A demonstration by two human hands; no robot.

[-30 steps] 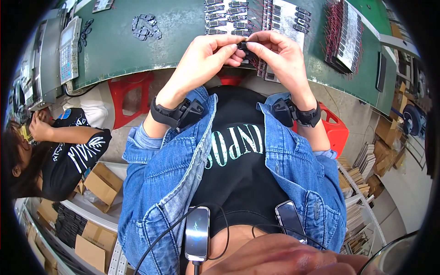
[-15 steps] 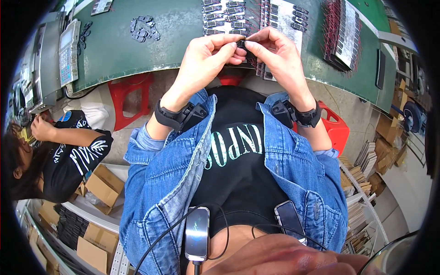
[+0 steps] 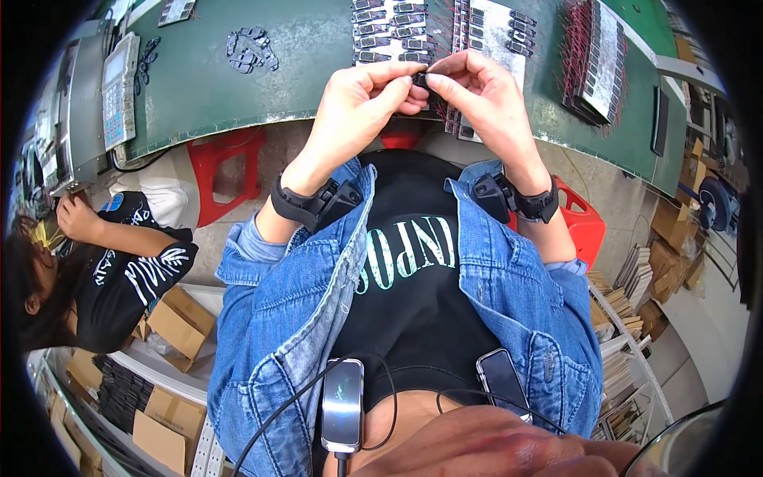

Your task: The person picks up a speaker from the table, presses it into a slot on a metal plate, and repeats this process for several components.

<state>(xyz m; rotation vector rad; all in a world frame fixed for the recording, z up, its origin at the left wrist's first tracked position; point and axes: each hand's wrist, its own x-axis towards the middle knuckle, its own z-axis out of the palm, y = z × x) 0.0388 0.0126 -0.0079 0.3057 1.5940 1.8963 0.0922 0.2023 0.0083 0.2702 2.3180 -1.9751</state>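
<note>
- Nearest, the left hand (image 3: pixel 358 95) and right hand (image 3: pixel 490 99) meet at 12 o'clock; thumb and forefinger of each are pinched on one small black part (image 3: pixel 420 79).
- That part sits between the opposed fingers, touched from both sides: between 2 and 3 o'clock of the left hand, about 10 o'clock of the right. Fingertips hide most of it.
- The step in hand looks like close two-handed fingertip work, perhaps fitting or adjusting; which, I cannot tell. The next move would call for steady, light pressure and careful alignment.
- Farther, on the green counter (image 3: pixel 191 91), rows of black parts (image 3: pixel 391 32) stand at 11 o'clock of the held part, and a pale board (image 3: pixel 497 36) at 2.
- Farther sideways, a loose cluster of black pieces (image 3: pixel 245 60) lies toward 9 o'clock, a red-wired stack (image 3: pixel 592 67) at 3.
</note>
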